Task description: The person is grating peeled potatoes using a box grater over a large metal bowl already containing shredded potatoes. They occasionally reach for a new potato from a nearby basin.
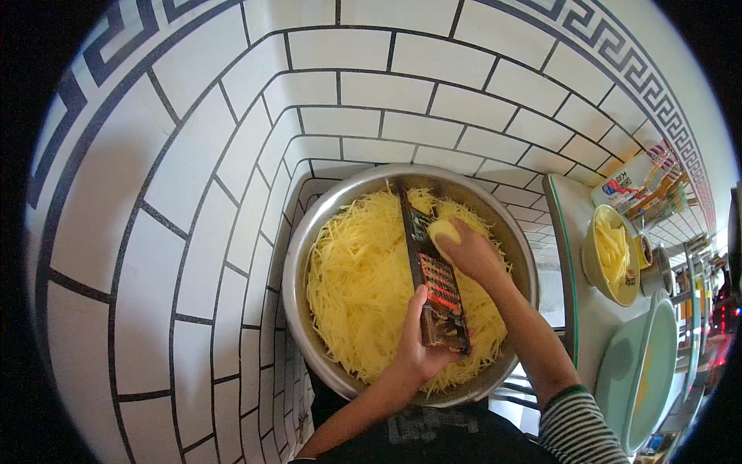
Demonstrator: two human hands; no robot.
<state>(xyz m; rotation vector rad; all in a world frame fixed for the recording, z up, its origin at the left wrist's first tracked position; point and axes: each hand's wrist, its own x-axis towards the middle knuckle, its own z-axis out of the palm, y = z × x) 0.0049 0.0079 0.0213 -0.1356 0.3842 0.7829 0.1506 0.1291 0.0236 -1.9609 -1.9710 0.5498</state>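
A large metal basin [301,330] holds a heap of pale yellow shreds [359,278], likely potato. Over them a dark grater [413,238] with an orange-red toothed section lies lengthwise, its far end among the shreds. My left hand [423,348] grips the grater's near end, thumb on its left edge. In my right hand [472,252] is a peeled yellow piece [445,233], likely potato, held against the upper part of the grater. The fingertips of my right hand are partly hidden behind the piece.
A tiled wall [359,87] rises behind and left of the basin. At right, a counter [565,232] bears a yellow bowl [590,261] of peeled pale yellow pieces, a pale green tub [632,371], a printed plastic package [626,188] and a small metal container [657,272].
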